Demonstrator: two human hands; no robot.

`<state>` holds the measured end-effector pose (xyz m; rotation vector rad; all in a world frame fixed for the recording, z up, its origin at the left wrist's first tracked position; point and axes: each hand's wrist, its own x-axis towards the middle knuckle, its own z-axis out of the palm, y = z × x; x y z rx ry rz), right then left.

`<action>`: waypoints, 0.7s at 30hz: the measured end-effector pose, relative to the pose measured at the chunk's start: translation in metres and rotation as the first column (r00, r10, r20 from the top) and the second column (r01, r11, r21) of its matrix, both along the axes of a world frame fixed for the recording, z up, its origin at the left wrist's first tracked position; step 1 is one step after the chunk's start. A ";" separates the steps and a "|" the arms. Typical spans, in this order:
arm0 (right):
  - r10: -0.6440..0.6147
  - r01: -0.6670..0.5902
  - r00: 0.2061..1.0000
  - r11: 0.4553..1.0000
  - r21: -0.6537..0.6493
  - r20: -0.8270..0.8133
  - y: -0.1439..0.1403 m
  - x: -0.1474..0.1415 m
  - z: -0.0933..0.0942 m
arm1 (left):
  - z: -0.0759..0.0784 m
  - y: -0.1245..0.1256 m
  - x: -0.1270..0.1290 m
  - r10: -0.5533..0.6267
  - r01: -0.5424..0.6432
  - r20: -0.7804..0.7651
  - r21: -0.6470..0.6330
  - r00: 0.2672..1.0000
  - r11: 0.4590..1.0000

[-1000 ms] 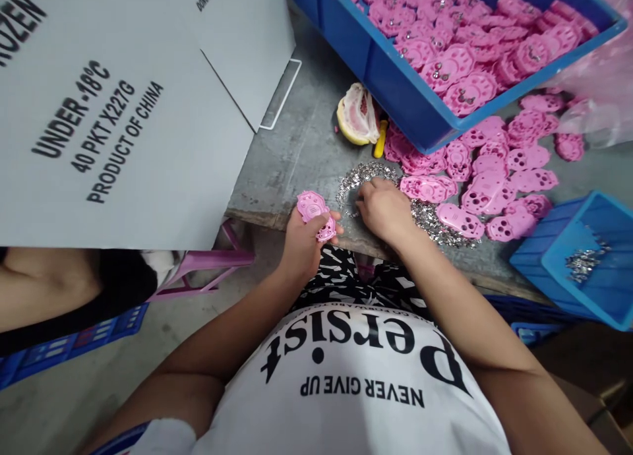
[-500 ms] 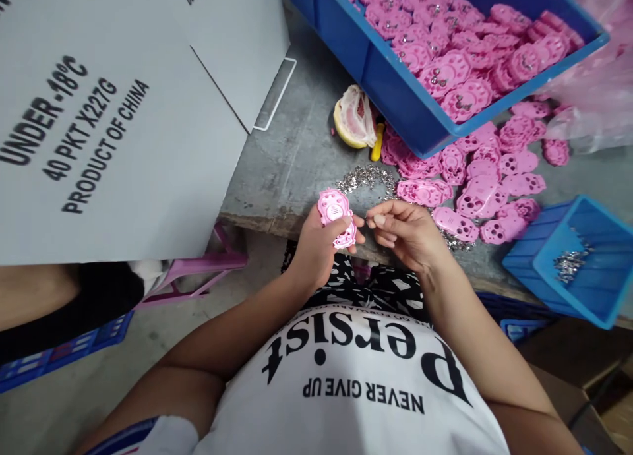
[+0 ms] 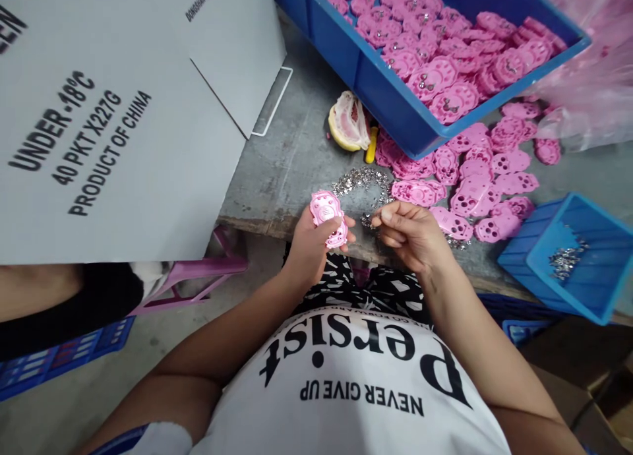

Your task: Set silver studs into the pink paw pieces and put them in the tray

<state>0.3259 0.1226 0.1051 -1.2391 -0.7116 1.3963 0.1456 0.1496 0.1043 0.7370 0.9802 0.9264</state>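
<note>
My left hand (image 3: 316, 241) is closed round a pink plastic casing (image 3: 327, 211), thumb across its lower half, over the table's front edge. To its right my right hand (image 3: 408, 231) pinches thumb and forefinger together beside a pile of small metal parts (image 3: 363, 181); whatever sits between those fingertips is too small to make out. The two hands are a short way apart. Loose pink casings (image 3: 475, 194) lie on the table just beyond my right hand, some with round holes.
A big blue bin (image 3: 395, 105) full of pink casings stands at the back. A small blue bin (image 3: 539, 250) at right holds metal parts. A large white carton (image 3: 123, 145) fills the left. Cut fruit (image 3: 349, 122) and a yellow handle (image 3: 371, 145) lie mid-table.
My right hand has shifted slightly away from the pink casing, so the gap between the hands is wider. The left hand still grips the casing. The whole view has shifted a little.
</note>
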 end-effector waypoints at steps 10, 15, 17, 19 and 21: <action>0.005 -0.276 -0.063 0.961 -0.022 0.998 0.032 0.010 -0.011 | -0.048 0.062 0.016 0.420 -0.401 0.012 0.322 0.907 0.858; -0.021 -0.423 -0.078 0.906 -0.014 0.997 0.072 -0.007 -0.017 | -0.065 0.076 0.043 0.422 -0.420 0.064 0.315 0.904 0.851; 0.031 -0.472 -0.102 0.879 -0.076 0.994 0.077 -0.010 -0.024 | -0.067 0.074 0.048 0.421 -0.418 0.062 0.316 0.905 0.852; 0.073 -0.536 -0.107 0.836 -0.120 0.992 0.071 -0.006 -0.031 | -0.067 0.066 0.050 0.392 -0.386 0.043 0.311 0.919 0.869; 0.073 -0.583 -0.089 0.805 -0.111 0.993 0.054 0.004 -0.034 | -0.066 0.051 0.049 0.340 -0.329 0.020 0.311 0.940 0.891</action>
